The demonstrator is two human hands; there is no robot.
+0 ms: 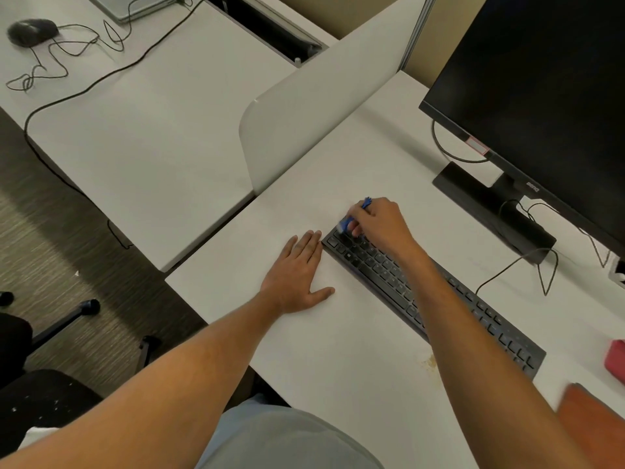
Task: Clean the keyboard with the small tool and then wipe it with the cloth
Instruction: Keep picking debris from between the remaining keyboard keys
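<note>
A small blue plastic cleaning tool (351,220) is gripped in the curled fingers of the right hand (380,225), with its pale working end pressed down onto the keys at the far left corner of the long black computer keyboard (436,299). The blue handle end is seen sticking out above the knuckles. The keyboard is laid slantwise on the white desk top (338,350), running from under the right hand back beneath the right forearm towards the near right.

The left hand (297,275) is laid flat on the desk, palm down, fingers straight and together, thumb spread to the side; nothing is held in it. Its fingertips are placed just beside the keyboard's left end, though contact with the edge cannot be made out.

Beyond the right hand, a black flat-screen monitor (541,96) is stood on a dark rectangular base (487,208), with thin black cables trailed over the desk to the right of the right forearm. At the frame's right edge, well apart from the right hand, a blurred red object (616,360) is seen; whether it is the cloth cannot be told.

Beyond the left hand, a curved white divider panel (314,116) is stood between this desk and a neighbouring one, where a black corded mouse (30,31) is rested well to the far left.
</note>
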